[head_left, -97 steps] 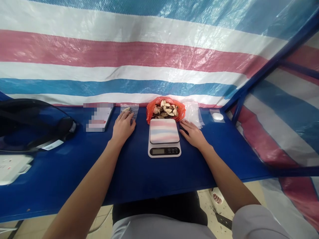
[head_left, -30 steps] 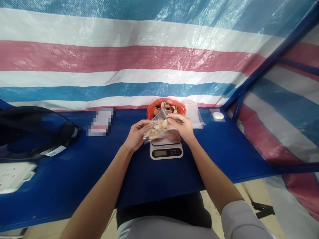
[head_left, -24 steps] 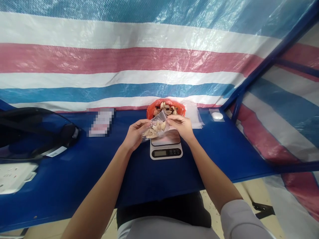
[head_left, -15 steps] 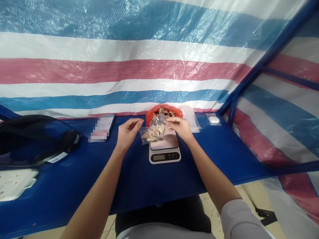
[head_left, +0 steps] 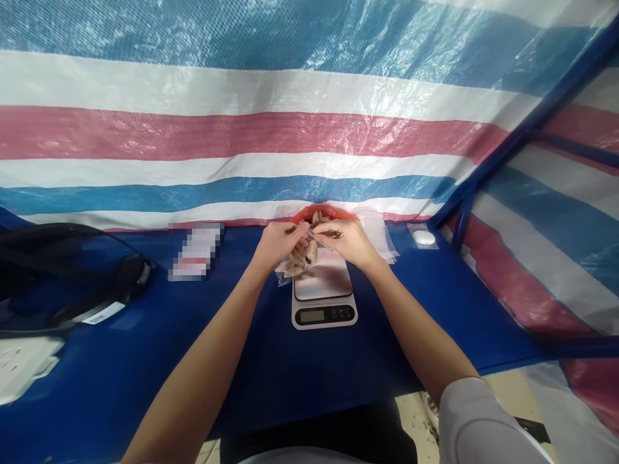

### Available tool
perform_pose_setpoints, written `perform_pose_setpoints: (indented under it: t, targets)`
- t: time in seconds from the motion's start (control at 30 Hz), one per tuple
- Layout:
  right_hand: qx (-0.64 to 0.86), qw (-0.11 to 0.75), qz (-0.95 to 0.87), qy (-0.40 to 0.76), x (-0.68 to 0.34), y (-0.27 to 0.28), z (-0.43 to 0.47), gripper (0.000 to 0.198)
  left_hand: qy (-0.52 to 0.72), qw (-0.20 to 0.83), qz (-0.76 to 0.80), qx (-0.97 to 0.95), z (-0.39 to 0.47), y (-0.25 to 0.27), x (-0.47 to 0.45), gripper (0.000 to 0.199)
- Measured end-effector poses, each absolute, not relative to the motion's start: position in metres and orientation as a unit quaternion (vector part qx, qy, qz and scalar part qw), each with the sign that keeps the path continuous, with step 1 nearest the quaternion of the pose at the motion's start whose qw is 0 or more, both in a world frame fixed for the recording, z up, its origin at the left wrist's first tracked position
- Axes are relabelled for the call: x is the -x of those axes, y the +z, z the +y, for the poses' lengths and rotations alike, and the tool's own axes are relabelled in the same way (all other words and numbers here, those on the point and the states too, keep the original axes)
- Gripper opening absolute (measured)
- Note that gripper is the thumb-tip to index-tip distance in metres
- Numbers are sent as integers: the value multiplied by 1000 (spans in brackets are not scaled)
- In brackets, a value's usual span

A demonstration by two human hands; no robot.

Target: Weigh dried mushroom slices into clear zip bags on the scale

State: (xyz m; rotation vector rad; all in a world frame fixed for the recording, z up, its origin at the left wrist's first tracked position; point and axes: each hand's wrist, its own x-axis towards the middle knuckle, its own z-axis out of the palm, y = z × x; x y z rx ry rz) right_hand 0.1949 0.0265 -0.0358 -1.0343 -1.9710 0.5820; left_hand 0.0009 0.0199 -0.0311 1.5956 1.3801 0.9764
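A clear plastic zip bag [head_left: 296, 263] with several pale, dried slice-like pieces in it hangs tilted over the left side of a kitchen scale [head_left: 325, 283]. My left hand [head_left: 281, 245] pinches the bag's upper edge. Close beside it, my right hand [head_left: 349, 241] has thumb and finger closed on the same edge, at the bag's mouth. The scale has a shiny metal plate and a dark display panel; I cannot read its digits. Behind my hands a red plastic bag [head_left: 333, 211] holds more dried pieces, partly hidden by my fingers.
Flat clear bags [head_left: 380, 237] lie right of the red bag, and a white round object [head_left: 424, 238] on a small clear packet sits further right. At left are a blurred-out phone [head_left: 197, 251], black headphones [head_left: 140, 270] and a white power strip [head_left: 29, 364]. Striped sheeting [head_left: 242, 138] hangs behind.
My left hand has moved right and now grips the zip bag, beside my right hand. Before, only my right hand held it. The view has shifted slightly.
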Motion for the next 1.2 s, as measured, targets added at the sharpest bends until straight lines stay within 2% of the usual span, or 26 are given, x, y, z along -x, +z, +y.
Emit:
perform_pose_setpoints:
  t: [0.27,0.4,0.53,0.67,0.8,1.0,1.2]
  targets:
    - [386,376,-832,135,-194,-46,36,14,377,524,535,-546,30,-32,-1,40]
    - [381,355,-845,122,-195,-49,35,18,367,546,542,-523,33,-35,-1,45]
    - [382,324,-851,159,-193,-48,31,20,364,550,542,-520,35,-41,0,43]
    - [395,338,-834,185,-192,-46,29,17,377,580,507,-514,36,-42,5,40]
    - [422,344,-790,280,-195,-40,34,13,386,608,489,-492,36,-39,8,40]
    - [421,304,-719,462,-196,-28,42,33,415,603,462,-501,37,-43,10,36]
    - [408,288,-711,494,-196,-23,43,37,433,584,467,-504,35,-39,10,31]
